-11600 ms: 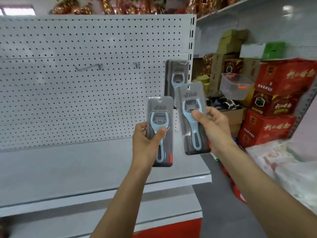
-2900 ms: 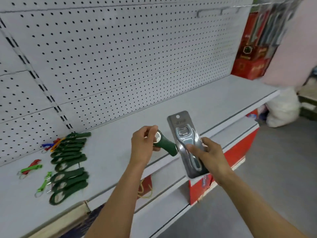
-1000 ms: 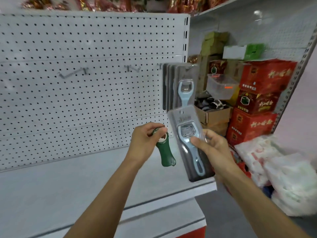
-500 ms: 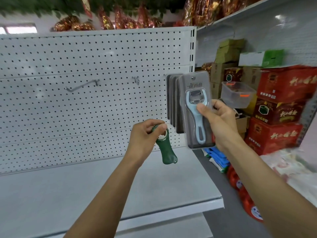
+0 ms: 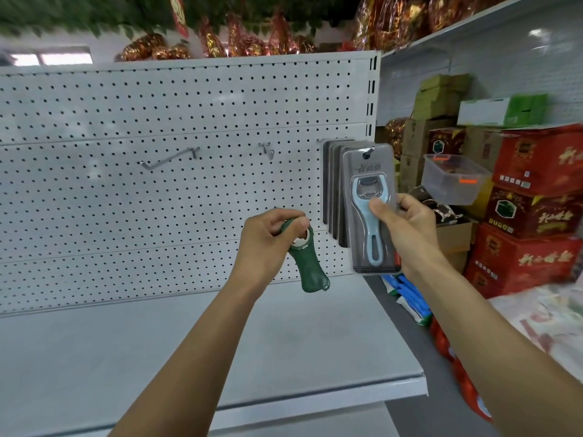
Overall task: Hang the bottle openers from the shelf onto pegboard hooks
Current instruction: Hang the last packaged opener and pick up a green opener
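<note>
Grey metal shelf (image 5: 220,357) nearest me, front edge running across below my forearms; the part of it in view carries nothing.

Left hand (image 5: 268,244): grip curled around the metal-ringed head of a dark green plastic bottle opener (image 5: 307,263), thumb on top, handle dangling down over the back of the shelf. Not hung yet.

Right hand (image 5: 407,225): thumb and fingers pinching a grey blister card holding a light blue bottle opener (image 5: 369,209), thumb pressed on the neck of the opener. The card's hole at the top sits at the tip of the right-most wire hook (image 5: 368,152). I judge it is just going on; cannot tell whether it is fully seated. My grip has not let go.

Behind it, a stack of like grey carded openers (image 5: 331,190) already hangs on that hook, near the right edge of the white pegboard (image 5: 157,200).

Further left on the pegboard: a short bare hook (image 5: 268,150) and a long bare hook (image 5: 170,157).

Judgement: carded lot mostly hung; this card to release, then the green one to a bare hook.
</note>
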`<state>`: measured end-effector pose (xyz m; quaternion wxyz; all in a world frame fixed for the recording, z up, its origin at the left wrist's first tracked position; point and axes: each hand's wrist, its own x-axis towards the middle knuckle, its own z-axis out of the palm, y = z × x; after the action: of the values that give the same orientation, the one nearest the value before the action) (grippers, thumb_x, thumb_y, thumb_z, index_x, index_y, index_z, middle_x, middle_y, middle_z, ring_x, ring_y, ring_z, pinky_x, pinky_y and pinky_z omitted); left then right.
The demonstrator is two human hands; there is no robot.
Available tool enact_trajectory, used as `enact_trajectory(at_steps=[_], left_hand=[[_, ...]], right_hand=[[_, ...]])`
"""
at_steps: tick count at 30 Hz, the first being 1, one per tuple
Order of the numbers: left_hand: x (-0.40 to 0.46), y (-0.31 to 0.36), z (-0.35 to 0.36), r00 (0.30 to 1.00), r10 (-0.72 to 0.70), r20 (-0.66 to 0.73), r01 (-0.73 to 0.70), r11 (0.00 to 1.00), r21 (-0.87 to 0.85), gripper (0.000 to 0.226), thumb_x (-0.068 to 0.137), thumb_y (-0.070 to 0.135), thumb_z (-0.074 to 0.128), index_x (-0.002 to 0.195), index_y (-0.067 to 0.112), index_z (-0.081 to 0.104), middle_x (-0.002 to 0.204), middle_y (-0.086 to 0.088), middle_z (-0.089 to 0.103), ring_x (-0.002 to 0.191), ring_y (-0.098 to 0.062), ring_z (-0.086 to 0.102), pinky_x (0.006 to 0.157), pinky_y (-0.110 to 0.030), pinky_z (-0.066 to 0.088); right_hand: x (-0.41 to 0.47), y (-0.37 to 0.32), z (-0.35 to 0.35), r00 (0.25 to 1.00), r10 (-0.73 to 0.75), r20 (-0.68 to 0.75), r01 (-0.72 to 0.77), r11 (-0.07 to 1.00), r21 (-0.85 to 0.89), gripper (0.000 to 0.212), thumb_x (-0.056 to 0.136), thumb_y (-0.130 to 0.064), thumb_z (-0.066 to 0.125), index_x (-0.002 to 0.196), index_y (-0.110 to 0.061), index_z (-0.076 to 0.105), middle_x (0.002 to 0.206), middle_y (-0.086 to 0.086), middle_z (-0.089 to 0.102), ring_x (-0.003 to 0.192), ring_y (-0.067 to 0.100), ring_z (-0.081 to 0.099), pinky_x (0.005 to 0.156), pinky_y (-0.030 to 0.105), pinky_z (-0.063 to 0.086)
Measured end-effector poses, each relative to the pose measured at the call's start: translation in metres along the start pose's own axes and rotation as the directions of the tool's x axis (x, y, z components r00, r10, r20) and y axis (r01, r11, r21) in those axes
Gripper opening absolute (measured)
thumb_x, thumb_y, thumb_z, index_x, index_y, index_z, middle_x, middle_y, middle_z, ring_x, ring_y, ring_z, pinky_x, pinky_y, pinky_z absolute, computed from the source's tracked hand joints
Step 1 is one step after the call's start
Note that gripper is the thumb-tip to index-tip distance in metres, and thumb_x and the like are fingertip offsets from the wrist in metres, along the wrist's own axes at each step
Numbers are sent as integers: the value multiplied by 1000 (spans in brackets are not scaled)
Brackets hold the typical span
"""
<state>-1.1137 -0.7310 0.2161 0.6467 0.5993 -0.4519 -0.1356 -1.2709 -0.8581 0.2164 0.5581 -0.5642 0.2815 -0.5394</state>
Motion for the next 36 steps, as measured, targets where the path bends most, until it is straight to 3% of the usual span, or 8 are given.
enact_trajectory(at_steps=[5, 8, 10, 13, 15, 24, 29, 36], left_hand=[[4, 0, -8, 1000, 1, -16, -2, 1000, -23, 8, 87, 15, 69, 94, 12, 73, 69, 9, 71, 61, 3, 60, 57, -7, 42], [6, 0, -13, 1000, 18, -23, -19, 999, -35, 6, 88, 14, 68, 92, 13, 72, 69, 9, 71, 61, 2, 59, 57, -8, 42], [7, 2, -16, 999, 35, -34, -37, 998, -47, 7, 89, 14, 67, 94, 13, 71, 71, 7, 71, 61, 2, 60, 56, -7, 42], [10, 7, -20, 993, 78, -84, -85, 992, -92, 9, 90, 14, 66, 97, 11, 69, 75, 2, 71, 61, 2, 61, 54, -7, 41], [12, 11, -23, 986, 102, -133, -120, 984, -133, 9, 90, 14, 65, 98, 11, 69, 78, 0, 72, 62, 1, 61, 54, -8, 41], [23, 18, -37, 972, 213, -99, -214, 977, 3, 35, 92, 31, 64, 125, 27, 55, 98, 6, 73, 75, -17, 70, 71, -21, 53], [24, 3, -47, 977, 210, -37, -196, 953, 229, 39, 91, 41, 62, 128, 33, 52, 105, 19, 67, 86, -3, 65, 81, -32, 53], [20, -22, -54, 984, 180, -3, -163, 896, 413, 37, 91, 45, 58, 126, 36, 53, 112, 22, 63, 88, 5, 59, 80, -20, 47]], right_hand=[[-7, 24, 7, 975, -150, -163, 112, 968, -223, 31, 82, -23, 73, 107, -16, 55, 109, 3, 65, 99, 15, 61, 92, 40, 52], [-27, 36, 19, 823, -537, -184, 384, 765, -517, 40, 82, -25, 68, 116, -15, 49, 117, -5, 46, 113, 10, 40, 99, 35, 37], [-44, 38, 35, 775, -629, -67, 506, 680, -531, 34, 86, -26, 64, 116, -17, 50, 119, -9, 45, 113, 8, 39, 96, 27, 33], [-62, 32, 62, 924, -299, 238, 364, 880, -306, 13, 95, -31, 57, 101, -20, 59, 94, -7, 65, 90, 12, 61, 78, 33, 49], [-66, 31, 73, 920, -143, 365, 236, 945, -224, 14, 95, -25, 58, 92, -12, 61, 78, 5, 69, 69, 20, 66, 67, 36, 53], [-34, 5, 99, 924, -264, 276, 285, 958, -38, 11, 93, -10, 58, 85, -3, 60, 61, 11, 59, 50, 21, 49, 48, 29, 43], [-18, 0, 105, 931, -259, 257, 275, 961, -27, 12, 94, -11, 57, 85, -4, 60, 62, 13, 59, 47, 19, 47, 45, 20, 40], [1, 7, 117, 949, -173, 262, 203, 975, -92, 15, 94, -12, 57, 83, -2, 59, 62, 11, 59, 47, 16, 47, 44, 18, 39]])
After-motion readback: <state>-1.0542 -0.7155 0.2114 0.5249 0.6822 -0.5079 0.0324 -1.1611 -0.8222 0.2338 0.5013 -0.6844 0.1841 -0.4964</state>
